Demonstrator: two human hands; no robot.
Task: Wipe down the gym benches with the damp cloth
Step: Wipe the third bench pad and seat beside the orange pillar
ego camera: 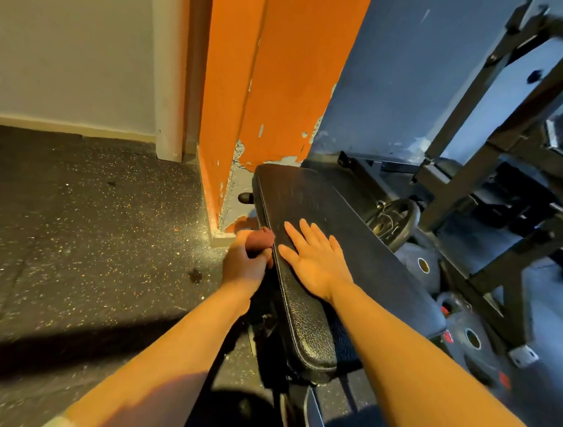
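— Where's the cloth?
— The reddish-brown cloth (262, 237) is bunched in the left hand (245, 263), fingers curled round it, pressed against the left edge of the black padded bench (310, 195).
— And the other hand?
— The right hand (313, 257) lies flat on top of the bench, fingers spread and straight — grasping nothing.
— What's around the bench?
— An orange pillar (274, 82) with chipped paint just beyond its far end, speckled rubber floor (93, 223) to its left, weight plates (394, 221) and a dark metal rack (505, 150) to its right.
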